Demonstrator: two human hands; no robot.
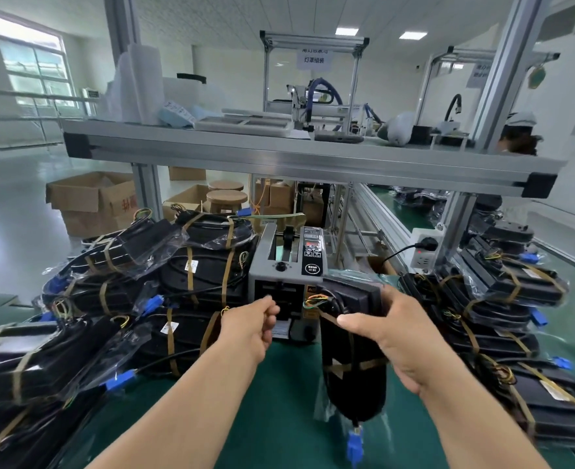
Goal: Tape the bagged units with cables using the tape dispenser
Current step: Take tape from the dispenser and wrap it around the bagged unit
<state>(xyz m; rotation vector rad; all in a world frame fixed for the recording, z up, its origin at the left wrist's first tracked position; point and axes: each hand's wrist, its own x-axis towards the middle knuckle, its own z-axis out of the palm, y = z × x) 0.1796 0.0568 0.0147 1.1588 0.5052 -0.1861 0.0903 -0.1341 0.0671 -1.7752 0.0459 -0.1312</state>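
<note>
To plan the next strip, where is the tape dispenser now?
In the head view, the tape dispenser stands mid-frame on the green mat, behind the left hand, left of the bagged unit in the right hand.

The left grip (250, 324) and the right grip (398, 336) are bare hands, and the left forearm (191, 401) and right forearm (475, 418) are uncovered along all that shows.

Bright, even light falls from 2 ceiling panels (347, 31) and a blown-out window (25, 55) at left. Glare glints off the bagged units (208, 243). Edges bend and blur.
</note>
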